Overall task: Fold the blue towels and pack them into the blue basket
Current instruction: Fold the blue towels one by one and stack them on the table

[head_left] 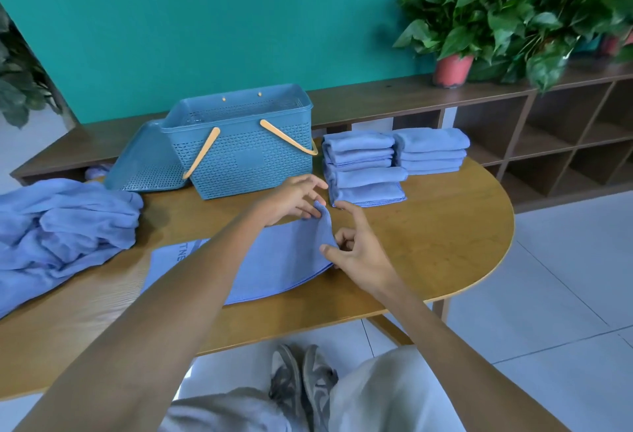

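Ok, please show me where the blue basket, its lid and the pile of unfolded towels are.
blue basket (pixel 253 161): head view, on its perforated front wall.
lid (pixel 145 161): head view, on its leaning top panel.
pile of unfolded towels (pixel 65 226): head view, on the crumpled middle.

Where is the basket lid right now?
In the head view, the lid leans against the left side of the blue basket at the back of the table, just behind the pile of unfolded towels.

blue towels (pixel 274 260), blue lattice basket (pixel 253 161), teal wall (pixel 205 20)
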